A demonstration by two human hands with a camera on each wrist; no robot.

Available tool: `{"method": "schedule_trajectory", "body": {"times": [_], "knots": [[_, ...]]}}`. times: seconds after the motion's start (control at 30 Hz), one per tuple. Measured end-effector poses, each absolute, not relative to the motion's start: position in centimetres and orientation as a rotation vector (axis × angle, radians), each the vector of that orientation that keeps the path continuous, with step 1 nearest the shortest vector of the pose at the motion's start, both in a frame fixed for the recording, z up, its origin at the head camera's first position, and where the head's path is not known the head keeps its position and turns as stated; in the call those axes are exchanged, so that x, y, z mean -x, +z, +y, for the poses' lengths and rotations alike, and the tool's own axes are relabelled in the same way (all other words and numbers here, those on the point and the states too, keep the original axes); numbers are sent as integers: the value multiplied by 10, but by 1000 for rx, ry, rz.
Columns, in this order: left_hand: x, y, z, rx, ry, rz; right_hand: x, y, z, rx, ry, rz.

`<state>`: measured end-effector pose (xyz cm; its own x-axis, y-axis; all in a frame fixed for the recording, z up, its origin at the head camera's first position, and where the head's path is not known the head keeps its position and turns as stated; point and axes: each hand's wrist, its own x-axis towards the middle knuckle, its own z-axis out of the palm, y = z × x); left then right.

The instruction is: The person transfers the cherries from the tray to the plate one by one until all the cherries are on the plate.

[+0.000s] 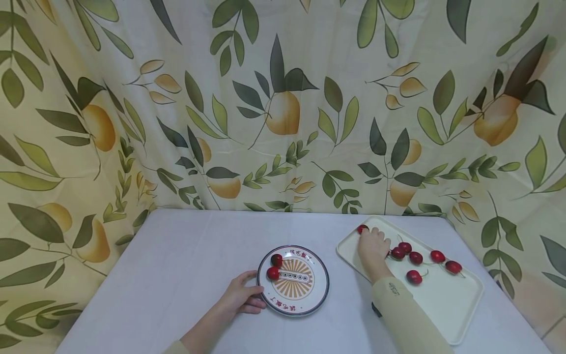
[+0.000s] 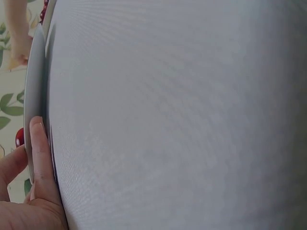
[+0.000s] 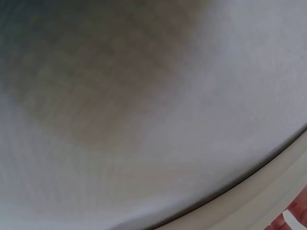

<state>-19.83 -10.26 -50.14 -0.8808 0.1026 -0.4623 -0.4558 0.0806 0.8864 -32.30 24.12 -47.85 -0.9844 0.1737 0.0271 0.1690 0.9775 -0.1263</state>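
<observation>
1. Pinching the plate (image 1: 320,285) at its left rim with the left hand (image 1: 240,296).
2. Supporting two cherries (image 1: 273,273) thereon, left.
3. Reaching with the right hand (image 1: 373,250) to a cherry (image 1: 361,228), far left on the tray (image 1: 448,309); not showing whether pinching.

Soft, even, rather muted light fills the head view; the curtain (image 1: 287,110) glows warm yellow at left, the tablecloth (image 1: 185,265) looks cool lavender; small glints sit on the cherries (image 1: 414,277); in the left wrist view faint rippled banding crosses the tablecloth, which darkens towards the right edge; in the right wrist view a blurred brownish darkness covers the upper left and a thin shadow lines the tray (image 3: 252,199).
</observation>
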Motion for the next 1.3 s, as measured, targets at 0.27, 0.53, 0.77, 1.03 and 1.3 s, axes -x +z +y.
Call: {"method": "schedule_trajectory", "body": {"times": [0.27, 0.53, 0.77, 1.03, 1.3], "knots": [[198, -500, -103, 351, 1844, 1966, 323, -478, 240, 273, 181, -3102], [197, -500, -103, 330, 1853, 1964, 322, -475, 238, 231, 221, -3018], [198, -500, -103, 329, 1853, 1952, 317, -468, 228, 96, 217, -2882], [196, -498, -104, 335, 1855, 1959, 306, -463, 198, -104, 199, -2744], [196, -497, -103, 332, 1849, 1955, 278, -453, 158, -343, 234, -2566]]}}
